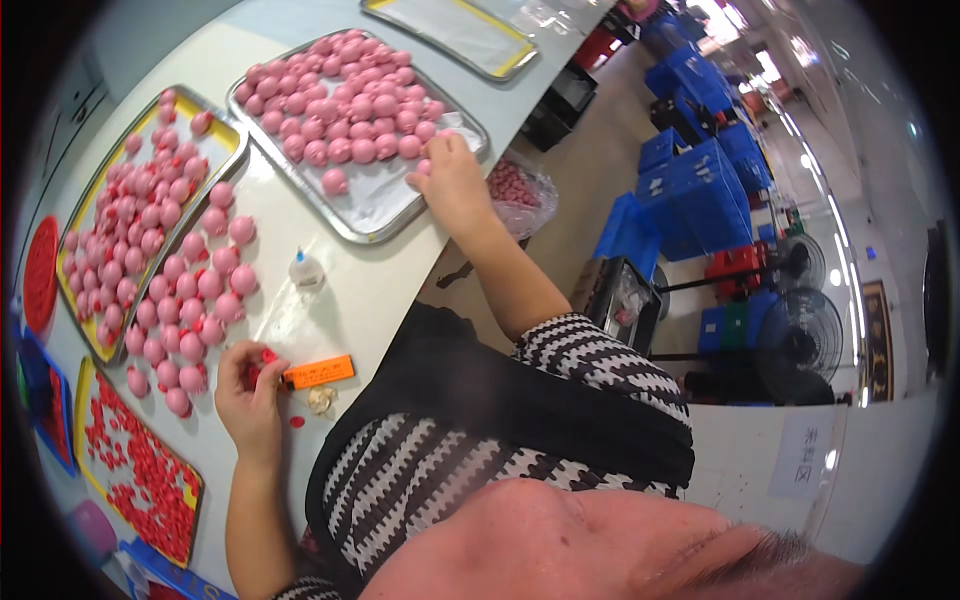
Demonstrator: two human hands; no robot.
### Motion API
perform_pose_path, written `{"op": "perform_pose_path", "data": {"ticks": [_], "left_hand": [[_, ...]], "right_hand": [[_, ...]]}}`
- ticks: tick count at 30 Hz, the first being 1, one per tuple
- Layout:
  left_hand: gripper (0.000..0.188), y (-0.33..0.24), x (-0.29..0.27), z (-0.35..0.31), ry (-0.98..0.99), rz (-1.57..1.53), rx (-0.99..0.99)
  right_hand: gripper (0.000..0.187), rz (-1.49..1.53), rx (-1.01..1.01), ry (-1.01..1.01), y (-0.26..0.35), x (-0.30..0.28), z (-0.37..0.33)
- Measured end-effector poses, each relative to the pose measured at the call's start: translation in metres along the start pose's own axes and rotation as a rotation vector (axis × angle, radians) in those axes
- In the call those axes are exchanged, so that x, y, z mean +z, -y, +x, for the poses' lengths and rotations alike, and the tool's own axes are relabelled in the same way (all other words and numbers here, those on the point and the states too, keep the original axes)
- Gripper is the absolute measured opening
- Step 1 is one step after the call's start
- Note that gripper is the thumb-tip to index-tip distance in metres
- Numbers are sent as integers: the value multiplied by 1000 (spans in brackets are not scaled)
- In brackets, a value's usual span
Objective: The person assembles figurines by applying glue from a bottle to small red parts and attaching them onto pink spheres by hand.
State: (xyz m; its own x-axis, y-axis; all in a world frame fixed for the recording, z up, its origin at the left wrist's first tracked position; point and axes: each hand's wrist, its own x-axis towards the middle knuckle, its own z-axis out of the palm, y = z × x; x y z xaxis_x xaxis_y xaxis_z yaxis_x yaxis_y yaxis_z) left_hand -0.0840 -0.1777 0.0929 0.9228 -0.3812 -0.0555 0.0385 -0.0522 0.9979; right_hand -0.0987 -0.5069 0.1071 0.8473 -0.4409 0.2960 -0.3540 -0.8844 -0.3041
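My left hand [250, 392] rests on the white table [370, 290], fingers closed on a small red piece [268, 356]. An orange flat tool [318, 372] lies against its fingertips. My right hand [452, 182] reaches to the near corner of a metal tray [375, 222] heaped with pink balls [350, 100], and its fingertips pinch one pink ball [424, 166] there. One more pink ball [335, 182] lies alone on the tray's clear liner.
Loose pink balls [190, 290] lie in rows beside a yellow-rimmed tray [150, 200] of pink and red pieces. A small white bottle [306, 270], a tray of red pieces [140, 470], an empty tray [450, 35] and a bag of red pieces [520, 190] are near. Blue crates [690, 190] and fans [800, 335] stand on the floor.
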Motion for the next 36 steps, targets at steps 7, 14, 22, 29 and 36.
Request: {"op": "perform_pose_path", "data": {"ticks": [7, 14, 22, 29, 36], "left_hand": [[19, -14, 22, -10, 124, -87, -37], [21, 22, 3, -7, 67, -12, 6], [23, 63, -72, 0, 141, 59, 32], [24, 78, -98, -2, 131, 66, 31], [25, 76, -110, 2, 155, 129, 48]], "right_hand": [[22, 458, -43, 92, 2, -51, -13], [16, 1727, 154, 948, 57, -2, -64], [45, 1793, 407, 1200, 141, 76, -95], [43, 1521, 257, 1107, 172, 95, -103], [42, 1518, 35, 1008, 181, 113, -109]]}}
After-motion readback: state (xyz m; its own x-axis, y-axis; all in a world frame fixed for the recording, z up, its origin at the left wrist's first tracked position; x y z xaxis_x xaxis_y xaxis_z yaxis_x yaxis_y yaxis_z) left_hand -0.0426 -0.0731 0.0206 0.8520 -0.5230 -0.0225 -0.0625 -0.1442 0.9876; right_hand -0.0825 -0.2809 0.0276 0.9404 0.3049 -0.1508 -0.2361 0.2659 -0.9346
